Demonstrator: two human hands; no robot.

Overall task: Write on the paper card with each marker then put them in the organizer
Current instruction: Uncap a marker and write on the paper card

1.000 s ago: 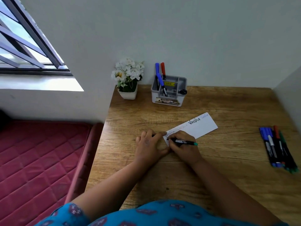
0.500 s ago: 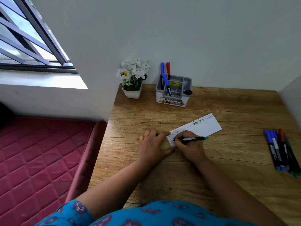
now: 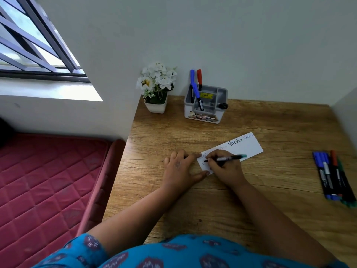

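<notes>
A wooden surface [image 3: 260,120] carries a grey organizer [image 3: 205,105] at its far edge. Left of the organizer stands a white flower pot [image 3: 156,106]; nearer than the organizer lies a white paper card [image 3: 249,147]; well to the organizer's right and nearer, a row of markers [image 3: 333,176] lies side by side.

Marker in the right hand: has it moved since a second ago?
Yes: the marker has swung its green tail from below the paper card onto its near edge.

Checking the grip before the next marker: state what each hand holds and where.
Right hand grips the marker near its tip end. Left hand holds nothing, pressing the paper card.
</notes>
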